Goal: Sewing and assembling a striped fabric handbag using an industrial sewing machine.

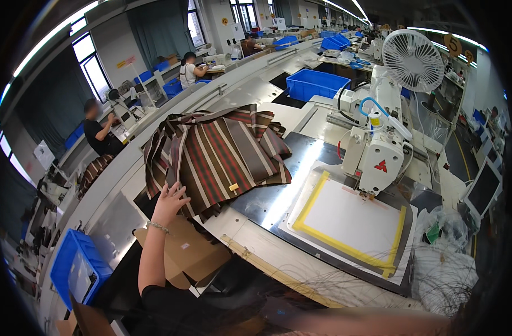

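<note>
Sewing table (236, 225) bore striped fabric (219, 154); at its seven o'clock, the left hand (170, 203), spread, empty, apparently steadied it; lifting would require pinching. Right hand unseen.

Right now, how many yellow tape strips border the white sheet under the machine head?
3: a left strip, a near strip and a right strip, each along that side of the white sheet. Any on the far side may be hidden by the machine head.

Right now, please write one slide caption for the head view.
A bare left hand at the edge of a striped brown, red and grey fabric pile, near a white sewing machine.
</note>
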`<state>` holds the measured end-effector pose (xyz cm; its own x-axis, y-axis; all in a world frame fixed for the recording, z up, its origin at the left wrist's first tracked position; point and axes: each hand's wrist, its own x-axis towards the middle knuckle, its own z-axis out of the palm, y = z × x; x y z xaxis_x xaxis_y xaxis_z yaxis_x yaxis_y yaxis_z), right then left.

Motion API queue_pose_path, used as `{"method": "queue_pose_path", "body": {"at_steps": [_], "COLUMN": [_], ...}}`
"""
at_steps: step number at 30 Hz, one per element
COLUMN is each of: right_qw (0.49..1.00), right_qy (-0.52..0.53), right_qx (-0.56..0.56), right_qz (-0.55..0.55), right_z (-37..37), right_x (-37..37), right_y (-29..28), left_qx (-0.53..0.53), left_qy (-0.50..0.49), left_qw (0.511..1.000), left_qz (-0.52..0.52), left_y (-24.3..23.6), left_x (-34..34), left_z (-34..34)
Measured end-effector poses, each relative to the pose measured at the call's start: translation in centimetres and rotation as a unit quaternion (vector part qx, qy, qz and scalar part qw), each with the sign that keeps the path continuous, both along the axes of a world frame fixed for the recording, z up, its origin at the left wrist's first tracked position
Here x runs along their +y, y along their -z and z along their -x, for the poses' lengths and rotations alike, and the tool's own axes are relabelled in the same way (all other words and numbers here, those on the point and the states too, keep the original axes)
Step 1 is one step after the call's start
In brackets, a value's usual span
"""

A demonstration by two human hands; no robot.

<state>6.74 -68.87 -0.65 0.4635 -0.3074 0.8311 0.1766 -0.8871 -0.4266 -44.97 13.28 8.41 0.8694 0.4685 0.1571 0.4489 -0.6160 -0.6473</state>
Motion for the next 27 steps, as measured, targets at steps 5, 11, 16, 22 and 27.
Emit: {"method": "queue_pose_path", "body": {"at_steps": [5,11,16,22,27], "right_qw": [0.973,0.743,0.494,0.295,0.434], "right_qy": [-0.223,-0.551,-0.696,-0.748,-0.577], "right_qx": [0.056,0.329,0.521,0.51,0.52], "right_qz": [0.028,-0.188,-0.019,-0.306,-0.457], "right_z": [-1.1,6.4,13.6,21.9,17.7], "right_x": [9.9,26.9,35.6,43.4,43.3], "right_y": [0.0,-3.0,-2.6,0.2,-0.2], "left_qx": [-0.006,-0.122,-0.006,-0.07,-0.112], "left_qy": [-0.003,0.241,0.317,0.43,0.421], "left_qw": [0.998,0.931,0.861,0.779,0.721], "left_qz": [0.059,0.246,0.398,0.452,0.539], "left_y": [-2.5,-5.2,-6.7,-3.8,-1.2], "left_x": [0.2,-10.3,-18.2,-22.4,-24.1], "left_z": [-2.4,-15.0,-24.5,-36.2,-41.6]}}
